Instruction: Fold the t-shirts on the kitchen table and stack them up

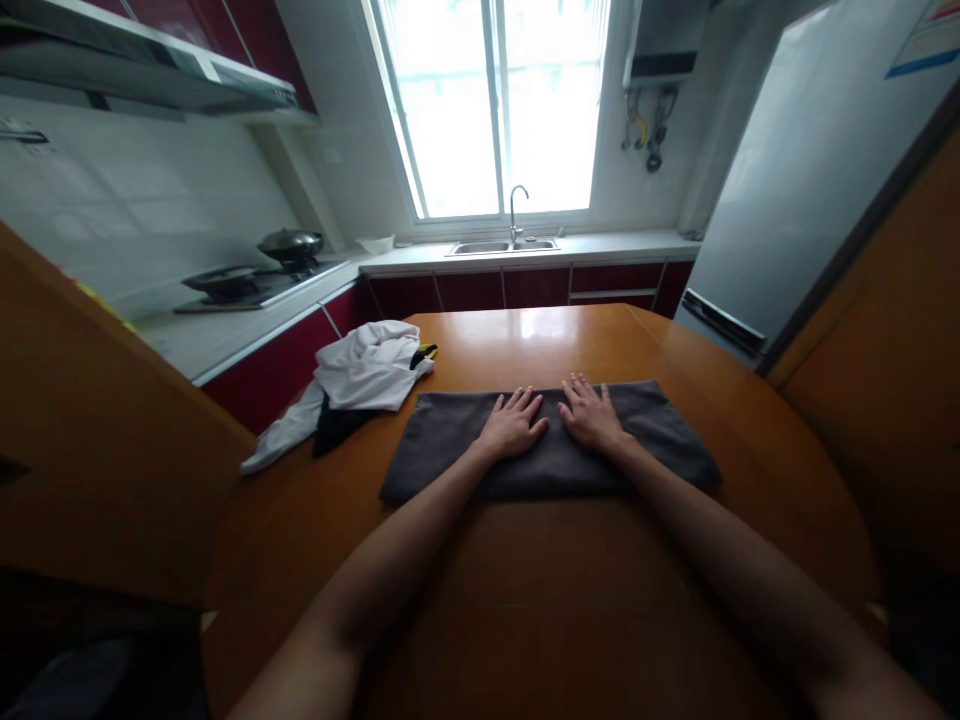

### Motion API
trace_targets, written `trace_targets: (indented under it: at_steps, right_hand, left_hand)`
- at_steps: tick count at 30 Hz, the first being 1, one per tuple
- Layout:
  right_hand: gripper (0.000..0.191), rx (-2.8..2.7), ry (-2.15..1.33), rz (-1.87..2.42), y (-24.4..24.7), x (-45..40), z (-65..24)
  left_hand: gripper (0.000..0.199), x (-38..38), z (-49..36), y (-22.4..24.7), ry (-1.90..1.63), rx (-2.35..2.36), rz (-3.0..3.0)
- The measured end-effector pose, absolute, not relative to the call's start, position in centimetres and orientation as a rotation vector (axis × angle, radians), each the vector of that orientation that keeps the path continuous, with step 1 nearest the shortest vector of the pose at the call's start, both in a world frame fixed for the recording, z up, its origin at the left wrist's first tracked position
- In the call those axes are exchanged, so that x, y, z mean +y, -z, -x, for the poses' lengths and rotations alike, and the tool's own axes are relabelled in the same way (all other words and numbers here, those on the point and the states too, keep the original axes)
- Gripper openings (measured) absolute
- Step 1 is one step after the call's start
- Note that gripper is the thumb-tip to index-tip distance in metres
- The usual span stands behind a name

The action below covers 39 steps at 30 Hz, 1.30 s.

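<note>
A dark grey folded cloth (442, 440) lies flat as a wide rectangle across the middle of the wooden table (525, 570). My left hand (513, 422) rests palm down on it, left of its centre, fingers stretched out. Just to the right, my right hand (591, 414) also lies flat on the cloth with its fingers spread, the tips near the far edge. A small gap of cloth shows between the two hands. Neither hand grips anything. What kind of item the cloth is, I cannot tell.
A loose pile of white clothing (367, 365) with dark and yellow parts sits at the table's left, one end hanging toward the edge. Beyond are a sink (480, 247), a stove with a lidded pan (291, 244), and a fridge (787, 150) at right.
</note>
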State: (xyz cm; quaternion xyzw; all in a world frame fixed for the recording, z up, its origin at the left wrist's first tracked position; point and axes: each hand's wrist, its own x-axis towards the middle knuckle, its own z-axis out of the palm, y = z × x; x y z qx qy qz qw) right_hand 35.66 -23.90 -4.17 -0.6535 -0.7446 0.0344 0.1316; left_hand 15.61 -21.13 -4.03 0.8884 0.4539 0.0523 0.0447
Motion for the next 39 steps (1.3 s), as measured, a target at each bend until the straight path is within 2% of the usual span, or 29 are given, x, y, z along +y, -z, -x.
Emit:
trace_targets:
  at_steps: [4, 8, 12, 16, 19, 21, 27, 30, 35, 39]
  right_hand:
    - [0.062, -2.151, -0.131, 1.957, 4.3, -23.7, -37.5]
    - [0.063, -2.029, 0.019, 1.967, 4.3, -24.1, -40.7]
    - [0.065, -1.973, -0.028, 2.078, 4.4, -24.7, -44.3]
    - [0.063, -1.834, 0.104, 2.060, 4.6, -25.0, -46.6]
    - [0.063, -1.795, -0.008, 2.143, 4.6, -25.3, -47.9]
    - [0.063, -1.784, -0.015, 2.156, 4.3, -25.7, -48.1]
    - [0.059, -1.697, 0.349, 2.049, 2.6, -28.8, -42.6]
    - [0.060, -1.884, 0.214, 1.985, 3.2, -31.1, -38.4]
    - [0.066, -2.137, -0.170, 2.000, 4.6, -32.9, -35.7]
    - [0.063, -2.037, -0.151, 1.966, 3.8, -32.3, -36.7]
  left_hand:
    - [0.068, -21.5, -15.7, 3.8, -0.165, 1.390, -2.723]
    - [0.069, -21.4, -15.5, 3.8, -0.164, 1.383, -2.736]
    - [0.068, -21.0, -15.4, 4.0, -0.147, 1.386, -2.740]
    - [0.067, -20.8, -15.5, 4.3, -0.144, 1.405, -2.733]
    - [0.066, -20.9, -15.5, 4.4, -0.160, 1.406, -2.738]
    - [0.064, -20.9, -15.5, 4.3, -0.171, 1.406, -2.736]
    - [0.057, -22.2, -15.9, 2.0, -0.311, 1.400, -2.778]
    - [0.054, -24.7, -16.8, 1.5, -0.389, 1.316, -2.818]
    - [0.058, -28.7, -18.0, 3.4, -0.217, 1.185, -2.848]
    - [0.058, -29.0, -18.1, 4.1, -0.175, 1.184, -2.842]
